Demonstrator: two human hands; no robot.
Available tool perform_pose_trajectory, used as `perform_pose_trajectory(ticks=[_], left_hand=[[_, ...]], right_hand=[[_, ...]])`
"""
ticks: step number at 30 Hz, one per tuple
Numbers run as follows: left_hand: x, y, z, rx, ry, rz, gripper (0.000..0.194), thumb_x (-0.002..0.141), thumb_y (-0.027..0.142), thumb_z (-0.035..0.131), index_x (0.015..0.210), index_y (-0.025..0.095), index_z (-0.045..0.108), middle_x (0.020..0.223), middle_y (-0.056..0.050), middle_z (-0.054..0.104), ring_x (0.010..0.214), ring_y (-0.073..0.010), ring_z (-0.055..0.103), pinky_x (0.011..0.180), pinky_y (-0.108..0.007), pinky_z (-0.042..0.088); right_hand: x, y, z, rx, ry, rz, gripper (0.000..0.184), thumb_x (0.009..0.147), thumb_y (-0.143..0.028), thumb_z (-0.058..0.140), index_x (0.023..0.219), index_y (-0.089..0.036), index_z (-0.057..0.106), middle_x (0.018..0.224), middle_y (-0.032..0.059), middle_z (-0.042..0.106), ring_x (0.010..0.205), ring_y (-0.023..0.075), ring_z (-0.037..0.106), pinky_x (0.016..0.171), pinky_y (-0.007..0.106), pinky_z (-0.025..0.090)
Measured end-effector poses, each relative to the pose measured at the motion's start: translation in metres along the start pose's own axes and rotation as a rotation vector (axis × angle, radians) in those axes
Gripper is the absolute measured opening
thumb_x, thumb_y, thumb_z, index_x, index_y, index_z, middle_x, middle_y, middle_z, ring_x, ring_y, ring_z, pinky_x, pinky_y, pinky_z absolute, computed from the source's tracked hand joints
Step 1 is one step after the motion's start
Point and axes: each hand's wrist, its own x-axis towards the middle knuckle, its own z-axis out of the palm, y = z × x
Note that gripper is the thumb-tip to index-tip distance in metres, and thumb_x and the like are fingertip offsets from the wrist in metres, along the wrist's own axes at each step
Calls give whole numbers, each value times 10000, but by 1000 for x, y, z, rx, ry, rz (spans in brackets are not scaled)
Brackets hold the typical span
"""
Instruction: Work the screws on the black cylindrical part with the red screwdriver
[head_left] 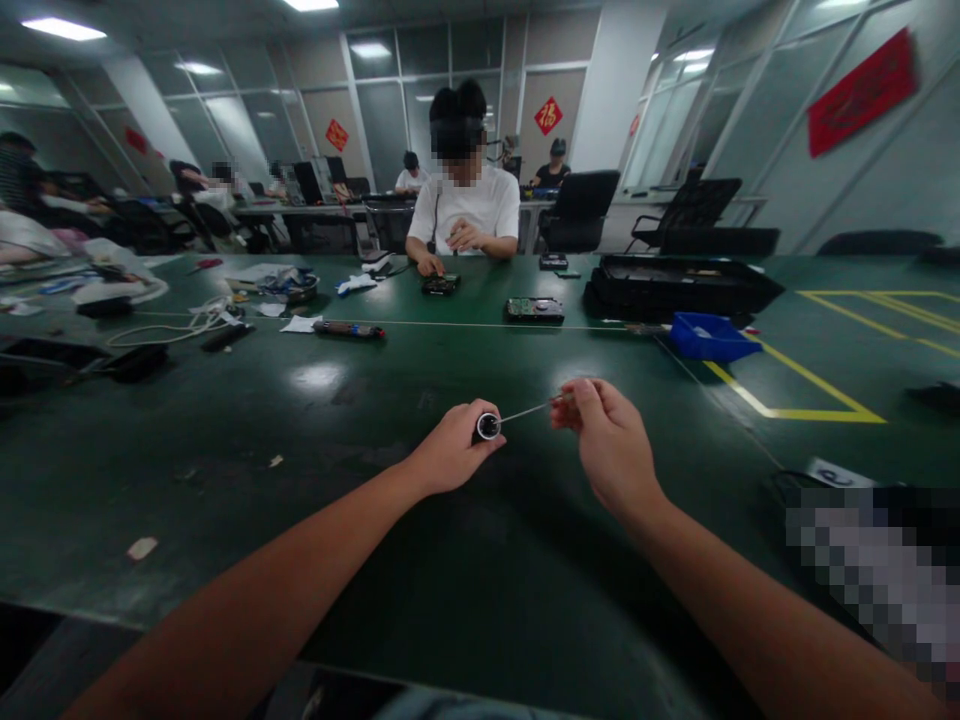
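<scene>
The left hand curls around a small cylinder while the right hand pinches a thin rod at its open end, above a green table. The work appears under way; how much remains cannot be told.

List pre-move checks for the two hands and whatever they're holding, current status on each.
1. Left hand has a grip on the dark cylinder: ok, fingers wrapped around it.
2. Cylinder's pale-rimmed end faces the camera: ok.
3. Right hand has the thin rod: ok, pinched at the fingertips.
4. Rod's far tip seated inside the cylinder: cannot tell; it reaches the rimmed end, but depth is unclear.
5. Co-worker's hands clear of the work: ok, across the table at a dark device.
6. Blue bin clear of both hands: ok, beyond and right of them.
</scene>
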Motion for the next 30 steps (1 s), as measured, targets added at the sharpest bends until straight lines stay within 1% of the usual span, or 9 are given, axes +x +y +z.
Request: perform_pose_trajectory(ticks=[4, 12, 16, 20, 22, 25, 28, 30], left_hand=[[0, -1, 1, 0, 14, 1, 170, 907, 313, 606, 1037, 213, 558, 962, -20, 613, 883, -191, 565, 769, -335, 430], [2, -5, 3, 52, 37, 25, 141, 892, 279, 626, 995, 210, 558, 946, -18, 618, 896, -196, 561, 785, -336, 436], [3, -5, 3, 142, 35, 64, 133, 894, 266, 626, 991, 206, 556, 932, -23, 622, 891, -203, 561, 849, -372, 437], [3, -5, 3, 242, 8, 104, 137, 888, 242, 627, 999, 211, 553, 953, -21, 638, 916, -215, 568, 935, -424, 417], [3, -6, 3, 284, -16, 106, 130, 890, 219, 612, 1006, 214, 553, 977, -23, 646, 932, -221, 572, 951, -437, 411], [3, -7, 3, 311, -41, 83, 116, 895, 207, 588, 1005, 208, 552, 974, -30, 648, 921, -223, 574, 943, -440, 417], [3, -7, 2, 298, -38, 49, 102, 903, 238, 585, 994, 206, 553, 946, -27, 643, 910, -222, 574, 939, -443, 422], [3, -8, 2, 270, -22, 24, 102, 904, 247, 584, 993, 208, 553, 940, -26, 640, 909, -222, 578, 936, -443, 426]], right_hand=[[-6, -6, 1, -141, -11, -83, 265, 977, -422, 481, 970, -191, 610, 819, 38, 665, 719, 164, 644, 690, 335, 528], [-15, -14, 1, -420, -44, -293, 218, 1007, -363, 435, 995, -202, 582, 816, 30, 694, 732, 167, 675, 688, 309, 500], [-16, -17, -1, -551, -130, -392, 177, 1006, -317, 426, 1003, -204, 562, 807, 30, 701, 736, 173, 690, 679, 299, 483], [-16, -20, -1, -665, -236, -493, 169, 998, -280, 410, 1020, -184, 547, 859, 70, 704, 776, 192, 686, 677, 309, 474], [-14, -20, -1, -725, -264, -527, 174, 995, -273, 405, 1011, -175, 548, 870, 86, 695, 782, 200, 672, 679, 317, 465], [-12, -19, -1, -788, -270, -519, 186, 996, -272, 400, 996, -171, 555, 866, 90, 681, 766, 201, 644, 674, 322, 445], [-10, -18, -2, -827, -259, -451, 207, 997, -310, 406, 978, -176, 562, 830, 74, 666, 733, 195, 614, 657, 322, 423], [-8, -18, -2, -849, -227, -416, 226, 990, -359, 425, 943, -186, 562, 796, 63, 646, 716, 195, 594, 652, 325, 411]])
